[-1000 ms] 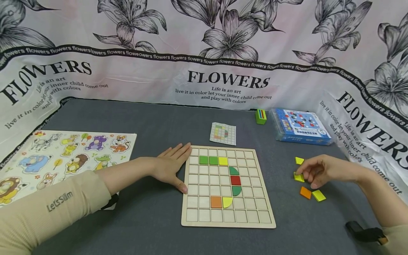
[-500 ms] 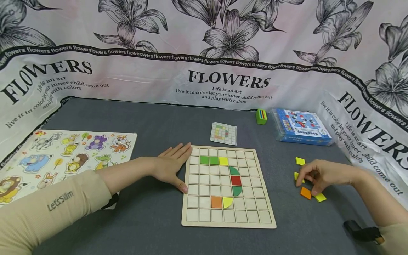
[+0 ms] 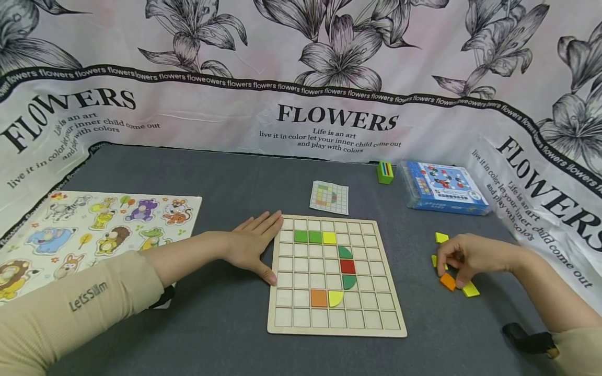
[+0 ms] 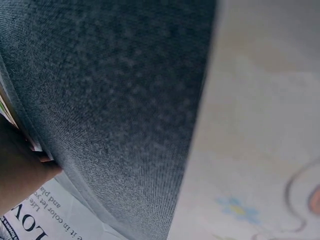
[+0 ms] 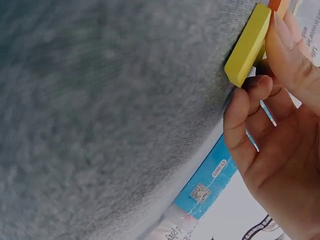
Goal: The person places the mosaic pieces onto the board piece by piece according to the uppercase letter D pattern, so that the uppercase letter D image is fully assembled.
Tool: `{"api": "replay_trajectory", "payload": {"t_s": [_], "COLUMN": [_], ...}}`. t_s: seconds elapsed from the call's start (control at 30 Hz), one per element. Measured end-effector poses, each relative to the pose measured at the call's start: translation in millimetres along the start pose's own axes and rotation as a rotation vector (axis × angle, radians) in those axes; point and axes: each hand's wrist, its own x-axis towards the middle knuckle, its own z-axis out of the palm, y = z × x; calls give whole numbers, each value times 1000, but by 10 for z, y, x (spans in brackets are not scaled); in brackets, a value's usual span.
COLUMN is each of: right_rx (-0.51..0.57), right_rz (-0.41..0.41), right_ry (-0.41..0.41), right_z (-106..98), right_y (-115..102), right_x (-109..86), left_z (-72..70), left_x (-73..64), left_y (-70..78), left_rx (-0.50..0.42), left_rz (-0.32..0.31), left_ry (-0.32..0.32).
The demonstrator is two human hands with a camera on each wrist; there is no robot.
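Note:
My left hand (image 3: pixel 251 248) lies flat with fingers spread at the left edge of a wooden grid board (image 3: pixel 336 327), thumb at its rim. In the board's cells sit green, yellow, red and orange tiles, some square, some rounded. To the right of the board, my right hand (image 3: pixel 475 256) pinches an orange square tile (image 3: pixel 448 282) between thumb and fingers. A yellow tile (image 3: pixel 470 290) lies beside the thumb and shows large in the right wrist view as a yellow tile (image 5: pixel 248 46). One yellow tile (image 3: pixel 441 237) lies behind the fingers; another is partly hidden by them.
A small pattern card (image 3: pixel 329 197) lies behind the board. At the back right stand a green block (image 3: pixel 384 173) and a blue plastic box (image 3: pixel 447 185). An animal picture board (image 3: pixel 113 209) lies on the left, under the left forearm.
My right hand has shifted slightly toward the orange tile and taken hold of it; the tile has moved a little left and toward the back. The left hand stays put.

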Motion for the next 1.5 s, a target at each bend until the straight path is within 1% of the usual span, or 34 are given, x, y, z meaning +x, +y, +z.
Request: {"api": "replay_trajectory", "payload": {"t_s": [0.27,0.43,0.5,0.63,0.77,1.0,1.13,1.27,1.37,1.5], "right_rx": [-122,-139,-135,-128,-118,-128,-132,-147,-167,-150], "right_rz": [-4,6,-6,-62,-108,-81,-99,-106,-87,-95], "right_ry": [80,70,68,82,99,130,122,131,148,165], "right_z": [-11,-30,-33,-14,41,239,378,513,593,676], "right_y": [-51,-172,-243,-421,-630,-1021,-1197,-1337,-1445,-1560], "right_x": [52,138,197,358,565,942,1123,1277,1370,1479], "left_z": [0,-7,-9,-7,-8,-4,1,2,2,0], "left_x": [-5,-5,-7,-7,-6,-7,8,10,7,11], "left_y": [2,2,2,0,3,7,6,8,11,7], "left_rx": [2,0,0,2,4,4,6,2,4,7], "left_rz": [-4,-2,-5,-8,-9,-3,-9,-13,-17,-23], "left_ry": [-7,-11,-11,-9,-10,-6,-1,4,2,-1]}}
